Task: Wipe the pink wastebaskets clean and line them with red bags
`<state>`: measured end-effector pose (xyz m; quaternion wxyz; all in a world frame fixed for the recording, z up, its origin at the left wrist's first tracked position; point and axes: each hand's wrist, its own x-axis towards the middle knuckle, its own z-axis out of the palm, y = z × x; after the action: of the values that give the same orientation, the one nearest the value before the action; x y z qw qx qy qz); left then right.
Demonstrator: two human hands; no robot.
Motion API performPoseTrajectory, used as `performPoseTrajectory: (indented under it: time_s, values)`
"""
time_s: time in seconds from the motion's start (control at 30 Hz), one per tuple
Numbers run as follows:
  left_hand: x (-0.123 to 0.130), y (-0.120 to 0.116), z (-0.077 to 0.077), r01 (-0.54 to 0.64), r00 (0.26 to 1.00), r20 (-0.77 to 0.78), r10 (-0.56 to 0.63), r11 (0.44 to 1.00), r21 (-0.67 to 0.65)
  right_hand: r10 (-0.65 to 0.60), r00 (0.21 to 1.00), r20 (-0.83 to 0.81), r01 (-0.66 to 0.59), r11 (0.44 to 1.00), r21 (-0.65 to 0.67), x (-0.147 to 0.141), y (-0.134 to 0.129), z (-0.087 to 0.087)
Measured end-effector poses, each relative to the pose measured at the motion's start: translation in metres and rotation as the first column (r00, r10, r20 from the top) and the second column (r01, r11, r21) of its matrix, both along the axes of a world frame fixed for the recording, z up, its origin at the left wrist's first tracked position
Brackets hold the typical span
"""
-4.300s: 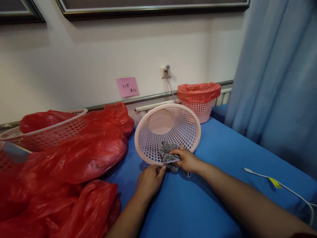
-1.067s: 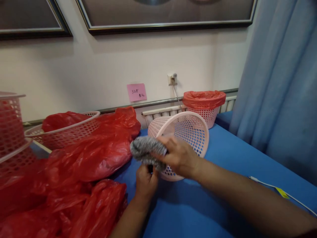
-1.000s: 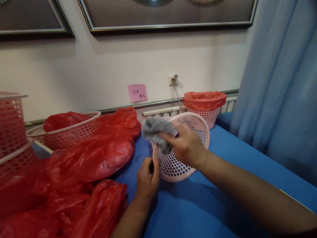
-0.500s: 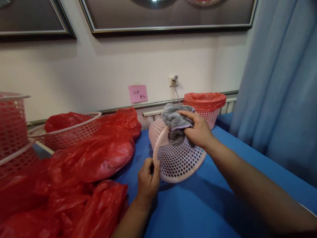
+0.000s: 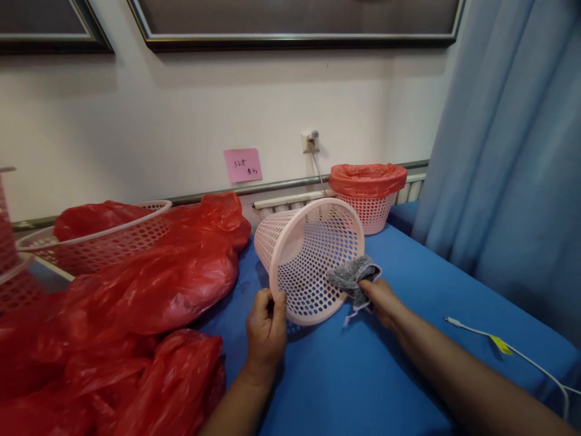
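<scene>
A: What changed?
B: The right hand (image 5: 385, 303), pinching the grey cloth (image 5: 349, 275), is now low at the right of the pink basket (image 5: 308, 266); the upper rim (image 5: 324, 201) is uncovered.
A: Basket position?
B: Tipped sideways on the blue surface (image 5: 318, 375), left hand (image 5: 267, 330) pinching its rim.

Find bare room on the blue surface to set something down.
Past the right hand, the blue surface lies bare between the tipped basket, curtain and white cable. Another bare patch lies between the forearms. The left is crowded with red bags and pink baskets.
</scene>
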<state>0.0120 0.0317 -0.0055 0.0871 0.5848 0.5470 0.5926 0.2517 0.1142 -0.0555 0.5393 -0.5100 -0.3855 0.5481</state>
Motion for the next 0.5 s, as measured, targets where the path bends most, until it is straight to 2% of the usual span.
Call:
performPoseTrajectory:
  time_s: [0.13,0.3,0.37,0.43,0.5]
  values:
    - [0.001,0.004,-0.004,-0.040,0.997,0.070,0.040,0.999,-0.007,0.143,0.981,-0.133,-0.146,0.989,-0.013,-0.037,-0.035,-0.001]
    - [-0.003,0.009,-0.008,-0.020,0.993,0.112,0.024,0.999,-0.042,0.319,0.850,-0.418,-0.385,0.919,-0.081,-0.081,-0.084,0.020]
    - [-0.005,0.011,-0.010,0.023,0.994,0.108,-0.015,0.997,-0.068,0.366,0.791,-0.491,-0.473,0.874,-0.110,-0.088,-0.098,0.034]
    - [-0.008,0.011,-0.011,0.076,0.992,0.110,-0.066,0.993,-0.095,0.393,0.772,-0.499,-0.519,0.844,-0.139,-0.085,-0.104,0.048]
    - [-0.010,0.012,-0.012,0.114,0.987,0.128,-0.099,0.986,-0.118,0.396,0.811,-0.432,-0.480,0.871,-0.104,-0.074,-0.099,0.062]
